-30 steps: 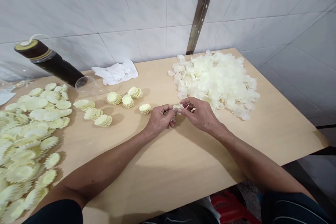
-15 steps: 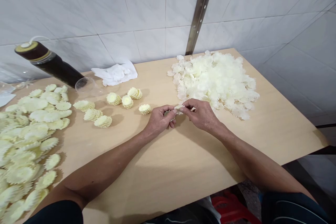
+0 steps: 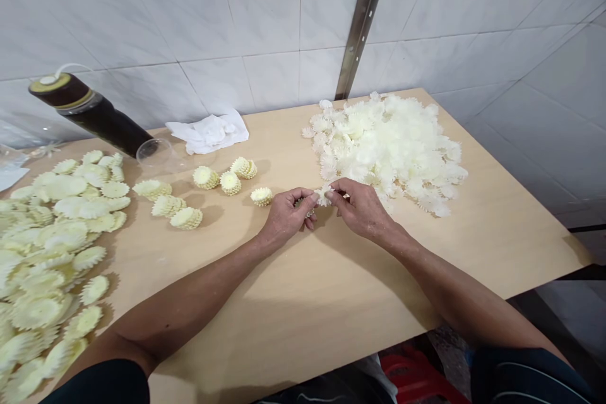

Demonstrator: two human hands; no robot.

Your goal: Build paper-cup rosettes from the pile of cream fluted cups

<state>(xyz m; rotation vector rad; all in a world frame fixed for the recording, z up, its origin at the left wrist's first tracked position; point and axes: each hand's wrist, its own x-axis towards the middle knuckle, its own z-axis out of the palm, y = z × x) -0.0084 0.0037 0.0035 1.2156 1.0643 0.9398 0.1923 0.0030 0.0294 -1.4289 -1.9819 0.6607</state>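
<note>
My left hand and my right hand meet above the middle of the table, each closed in a pinch. Between their fingertips is a thin, whitish petal disc with a notched rim. Something pale shows partly behind my left fingers, mostly hidden. Just left of my left hand lies a small stack of petal discs, pale yellow. Beyond my right hand spreads a large heap of loose, translucent petal discs.
Several stacked rolls of discs lie left of centre on the wooden table. A big pile of thicker yellowish discs covers the left side. Behind are a dark bottle, a clear plastic cup and crumpled tissue.
The petal disc between my fingertips has turned to show more of its face. Both hands stay in nearly the same place.
</note>
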